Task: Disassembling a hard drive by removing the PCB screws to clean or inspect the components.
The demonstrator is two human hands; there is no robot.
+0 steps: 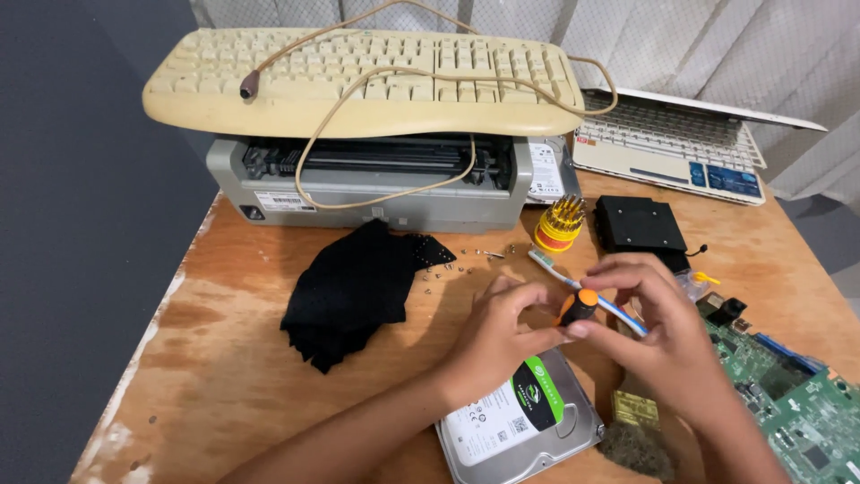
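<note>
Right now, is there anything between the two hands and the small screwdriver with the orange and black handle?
No, nothing visible. The left hand and the right hand both touch the small screwdriver with the orange and black handle directly, above the silver hard drive with the green and white label.

My hands grip a black-and-orange screwdriver [578, 306] above a silver hard drive [520, 426] with a green-and-white label, beside a black cloth [354, 291].
</note>
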